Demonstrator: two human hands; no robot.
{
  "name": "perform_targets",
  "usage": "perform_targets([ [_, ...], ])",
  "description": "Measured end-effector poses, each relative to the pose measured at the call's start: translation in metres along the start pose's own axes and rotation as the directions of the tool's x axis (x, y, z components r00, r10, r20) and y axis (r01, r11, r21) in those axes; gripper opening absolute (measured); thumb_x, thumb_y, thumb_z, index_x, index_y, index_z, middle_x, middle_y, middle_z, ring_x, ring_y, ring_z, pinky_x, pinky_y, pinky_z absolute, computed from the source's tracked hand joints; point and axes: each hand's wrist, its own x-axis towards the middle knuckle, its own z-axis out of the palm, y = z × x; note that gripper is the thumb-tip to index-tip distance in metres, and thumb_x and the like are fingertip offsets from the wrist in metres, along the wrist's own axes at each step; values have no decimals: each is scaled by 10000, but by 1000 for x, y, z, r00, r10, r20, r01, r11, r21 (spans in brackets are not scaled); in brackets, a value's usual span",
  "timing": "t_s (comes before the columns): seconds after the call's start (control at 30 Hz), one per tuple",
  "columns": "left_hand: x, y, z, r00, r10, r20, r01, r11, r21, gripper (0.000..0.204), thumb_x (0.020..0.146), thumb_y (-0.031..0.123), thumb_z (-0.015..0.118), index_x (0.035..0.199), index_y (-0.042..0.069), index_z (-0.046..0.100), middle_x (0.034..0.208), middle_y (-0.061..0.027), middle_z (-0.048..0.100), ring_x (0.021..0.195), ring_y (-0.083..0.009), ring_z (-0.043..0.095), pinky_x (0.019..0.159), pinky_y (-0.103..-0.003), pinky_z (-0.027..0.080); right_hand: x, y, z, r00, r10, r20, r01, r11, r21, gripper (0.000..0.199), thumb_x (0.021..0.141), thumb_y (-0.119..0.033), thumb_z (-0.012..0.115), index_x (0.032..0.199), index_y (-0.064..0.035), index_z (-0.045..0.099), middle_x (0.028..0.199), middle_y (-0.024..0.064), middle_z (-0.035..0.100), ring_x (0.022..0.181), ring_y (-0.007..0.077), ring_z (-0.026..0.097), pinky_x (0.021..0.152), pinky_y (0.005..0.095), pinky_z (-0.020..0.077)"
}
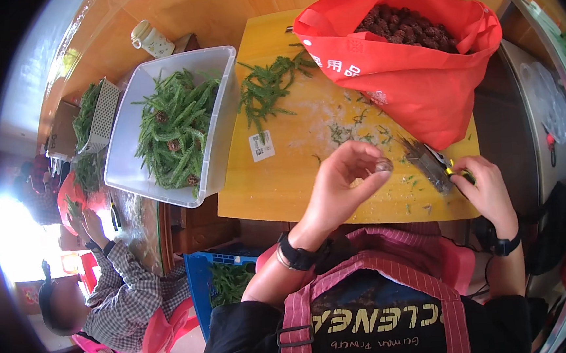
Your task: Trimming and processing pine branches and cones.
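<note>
My left hand [349,182] is raised over the yellow table, thumb and fingers pinching a small brownish round thing [383,164], too small to make out. To its right, my right hand [484,185] closes on the yellow-and-black handle of a cutting tool like pliers [452,168], which lies on the table. Right beside the tool is a bundle of thin dark wire-like sticks [424,164]. Green clippings [352,132] are scattered beyond my left hand. Artificial pine sprigs [267,89] lie farther off, near a white label [262,145].
A red bag [415,95] of pine cones [410,28] stands at the far right. A clear bin [114,152] holds green sprigs with cones. A cup [152,39] stands behind it. A blue crate [199,287] sits below the table. At left, a co-worker [129,279] handles greenery.
</note>
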Motion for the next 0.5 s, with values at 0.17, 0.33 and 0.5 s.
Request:
perform_targets([
  [0.17,3,-8,13,993,81,82,-97,970,221,213,783,-47,630,931,3,485,943,-74,568,880,-111,576,773,-238,493,14,-50,29,956,-142,256,-88,697,712,479,894,-111,489,1313,40,313,1217,125,502,1084,190,516,897,298,421],
  [0.33,3,-1,15,993,105,62,-116,966,229,194,772,-46,645,911,-6,516,935,-62,560,883,-118,577,772,-246,518,29,-66,52,977,-185,105,0,493,870,457,925,-144,476,1308,58,329,1259,114,467,1123,141,466,933,270,392],
  [0.5,4,10,14,985,161,67,-175,911,374,199,777,-34,638,968,-8,585,941,-65,575,877,-122,583,763,-257,516,36,-65,55,989,-140,54,36,571,821,414,936,-139,449,1301,41,372,1244,127,489,1090,148,498,908,266,416],
])
